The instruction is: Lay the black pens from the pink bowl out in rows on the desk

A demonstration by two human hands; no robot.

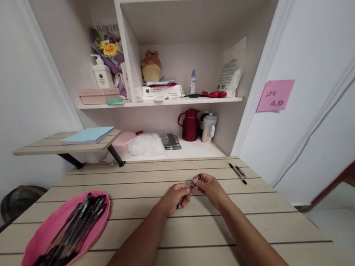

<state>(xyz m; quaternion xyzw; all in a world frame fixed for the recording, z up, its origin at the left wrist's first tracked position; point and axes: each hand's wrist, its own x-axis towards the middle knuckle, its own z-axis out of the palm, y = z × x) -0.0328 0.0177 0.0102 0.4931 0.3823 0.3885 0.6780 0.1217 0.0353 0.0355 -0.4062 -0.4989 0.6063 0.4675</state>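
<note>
Over the middle of the table, my left hand (pixel 177 197) is closed around a dark pen (pixel 192 185), whose black end pokes out below the fingers. My right hand (pixel 207 186) pinches the other end, where a dark piece like a pen cap (pixel 199 176) shows above the fingertips. The two hands nearly touch, and fingers hide much of the pen. Whether the cap is on or apart from the barrel I cannot tell. On the left, a pink tray (pixel 107 210) holds several black pens (pixel 76 226).
A black pen (pixel 237 173) and a small clear piece (pixel 241 172) lie at the table's right. Blue paper (pixel 87 134) rests on a raised stand (pixel 47 143). Behind are a white fluffy bundle (pixel 147 144), a red jug (pixel 190 125) and a lidded cup (pixel 208 128).
</note>
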